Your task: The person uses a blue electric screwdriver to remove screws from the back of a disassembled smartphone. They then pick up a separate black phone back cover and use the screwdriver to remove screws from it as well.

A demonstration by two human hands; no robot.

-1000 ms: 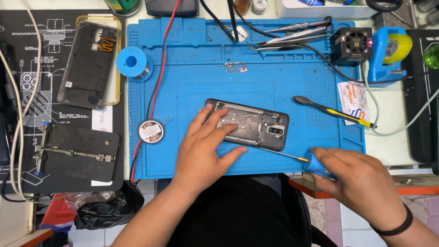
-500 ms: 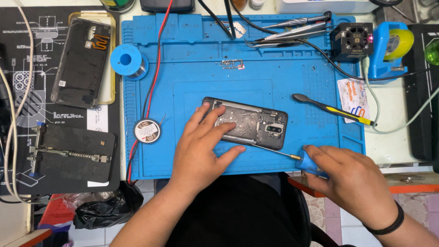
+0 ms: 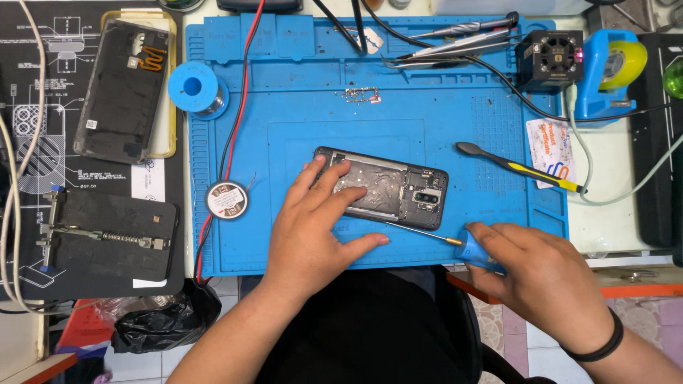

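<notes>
Left hand lies flat, covering the phone's end; right hand grips screwdriver, handle seemingly mostly hidden.

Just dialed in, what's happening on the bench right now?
A person is working on an opened phone lying back-up on a blue work mat. The left hand presses down on the phone's left end, while the right hand grips a blue-handled screwdriver, its tip at the phone's lower edge. The removed back cover lies off to the left.

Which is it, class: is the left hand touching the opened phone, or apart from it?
Touching. The head view shows the left hand with fingers lying flat on the opened phone.
</notes>
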